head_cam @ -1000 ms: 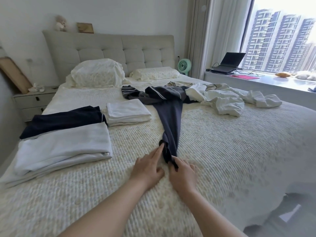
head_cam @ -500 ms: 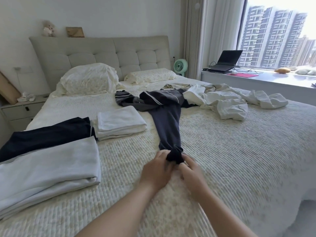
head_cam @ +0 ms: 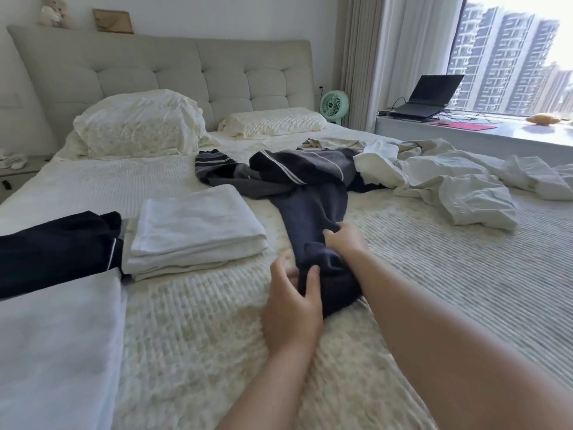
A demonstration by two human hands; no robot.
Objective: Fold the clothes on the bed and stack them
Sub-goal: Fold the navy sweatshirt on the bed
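Garment: the navy trousers are lying down the middle of the bed, the waist bunched up toward the pillows, one leg trailing toward the person.
Handling: likely light, soft and limp knit; it is creasing and bunching wherever it is being gathered, and it will probably sag if lifted by one point only.
Where to hold: best taken at the cuff and along both edges of the leg, two holds apart, so the cloth is lying flat as it is being folded.
Left hand: lying low on the bed at the cuff end, fingers curling onto the gathered cloth and pinching it against the thumb.
Right hand: reaching further up the leg, forearm crossing over the cuff, fingers curling round a fold of the cloth; a little blurred.
Stacks: folded white cloth, a folded navy piece and a pale folded sheet are sitting to the left.
Left to do: a rumpled white heap is waiting on the right, touching the trousers' waist.
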